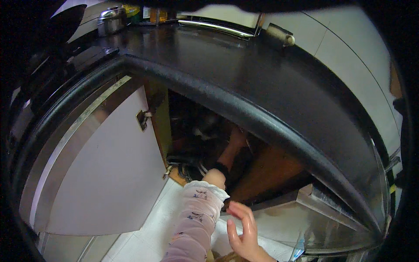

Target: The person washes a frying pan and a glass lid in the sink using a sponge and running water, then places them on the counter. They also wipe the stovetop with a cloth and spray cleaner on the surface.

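My left hand (237, 136) reaches deep into a dark, open cabinet under the black countertop (209, 55). Its fingers are lost in shadow, so what it touches cannot be made out. The arm wears a pale flowered sleeve (196, 219) with a white ruffled cuff, and a black band circles the wrist. Below the cabinet opening, my right hand (244, 232) hovers with bent fingers apart and nothing in them. Dim, unclear items lie inside the cabinet, and dark objects with curved handles (185, 170) sit at its lower left edge.
A light cabinet door (108, 163) stands swung out at the left. The counter's rounded edge (248, 111) passes above the forearm. A metal-edged drawer or door front (304, 209) juts at the lower right. On the counter's back stand a shiny metal pot (112, 20) and a rack (216, 28).
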{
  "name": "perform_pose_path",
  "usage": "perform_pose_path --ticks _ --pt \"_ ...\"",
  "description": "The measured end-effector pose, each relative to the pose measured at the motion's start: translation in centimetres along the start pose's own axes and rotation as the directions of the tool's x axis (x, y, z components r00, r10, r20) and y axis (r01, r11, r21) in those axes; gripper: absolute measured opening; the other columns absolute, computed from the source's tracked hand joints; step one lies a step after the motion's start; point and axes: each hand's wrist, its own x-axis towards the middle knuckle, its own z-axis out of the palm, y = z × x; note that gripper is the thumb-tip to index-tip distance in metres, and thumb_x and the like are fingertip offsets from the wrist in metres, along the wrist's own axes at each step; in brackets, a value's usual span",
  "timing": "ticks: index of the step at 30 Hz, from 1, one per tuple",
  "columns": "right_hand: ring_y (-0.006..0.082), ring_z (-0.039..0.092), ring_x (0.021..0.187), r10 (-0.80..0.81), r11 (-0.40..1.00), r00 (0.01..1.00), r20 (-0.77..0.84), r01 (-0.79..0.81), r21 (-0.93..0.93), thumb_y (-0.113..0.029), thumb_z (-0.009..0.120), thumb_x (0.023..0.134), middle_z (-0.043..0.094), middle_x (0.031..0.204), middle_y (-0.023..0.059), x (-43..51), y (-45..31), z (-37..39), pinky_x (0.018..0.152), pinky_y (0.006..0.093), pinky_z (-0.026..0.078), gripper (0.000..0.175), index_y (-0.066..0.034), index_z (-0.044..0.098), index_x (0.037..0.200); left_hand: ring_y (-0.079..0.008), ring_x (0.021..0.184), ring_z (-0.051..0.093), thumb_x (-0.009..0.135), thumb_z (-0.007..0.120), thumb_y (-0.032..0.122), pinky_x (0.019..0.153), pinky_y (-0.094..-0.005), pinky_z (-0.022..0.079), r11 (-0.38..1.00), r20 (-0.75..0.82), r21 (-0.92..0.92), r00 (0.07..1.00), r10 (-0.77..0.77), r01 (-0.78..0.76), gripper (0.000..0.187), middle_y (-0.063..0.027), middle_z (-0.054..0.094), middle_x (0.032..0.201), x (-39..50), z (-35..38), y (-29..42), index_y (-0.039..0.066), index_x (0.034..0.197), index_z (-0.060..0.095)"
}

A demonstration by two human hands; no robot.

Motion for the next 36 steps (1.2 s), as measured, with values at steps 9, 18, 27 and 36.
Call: perform_pose_path --ticks 9,18,27,36 --pt "0.0302 0.057 0.097 -0.037 0.996 0.999 -0.028 0.039 0.075 0.003 0.051 0.086 0.056 0.11 0.0202 -0.1 -0.7 -0.1 0.084 0.0356 0.047 0.021 0.0051 0.054 0.106 -0.0304 0.103 0.055 0.085 0.055 0.021 0.086 -0.0381 0.043 0.995 0.041 0.011 0.994 -0.098 0.098 0.032 -0.0185 0.058 0.109 -0.5 1.0 -2.2 -0.001 0.109 0.055" --pt "0.0197 0.057 0.1 0.155 0.941 0.984 -0.085 -0.121 0.317 0.002 0.05 0.088 0.054 0.113 0.0154 1.0 0.8 1.4 0.087 0.0288 0.045 0.023 0.0034 0.051 0.111 -0.03 0.094 0.06 0.086 0.057 0.022 0.08 -0.0353 0.046 0.994 0.283 0.102 0.959 0.002 -0.032 0.025 -0.0127 0.064 0.101 -6.1 -6.1 5.1 0.001 0.1 0.061" --pt "0.0209 0.054 0.103 0.109 0.96 0.987 0.116 -0.135 0.247 0.0 0.054 0.085 0.056 0.11 0.0109 7.1 -8.8 3.8 0.087 0.0292 0.044 0.025 -0.0013 0.052 0.111 -0.0289 0.096 0.055 0.077 0.068 0.016 0.085 -0.0417 0.041 0.373 -0.142 0.923 0.824 0.549 -0.089 0.017 -0.0138 0.061 0.1 -22.3 -28.3 41.8 0.005 0.088 0.06" --pt "0.0363 0.056 0.095 0.025 0.976 0.883 0.469 -0.124 0.181 -0.008 0.055 0.084 0.058 0.102 0.0188 9.1 -23.6 -2.2 0.083 0.0388 0.045 0.02 0.0005 0.054 0.102 -0.0311 0.087 0.056 0.087 0.055 0.029 0.081 -0.0423 0.044 -0.029 -0.38 0.924 0.924 0.039 0.381 0.041 -0.0158 0.059 0.093 -23.9 -34.3 50.2 -0.002 0.115 0.051"
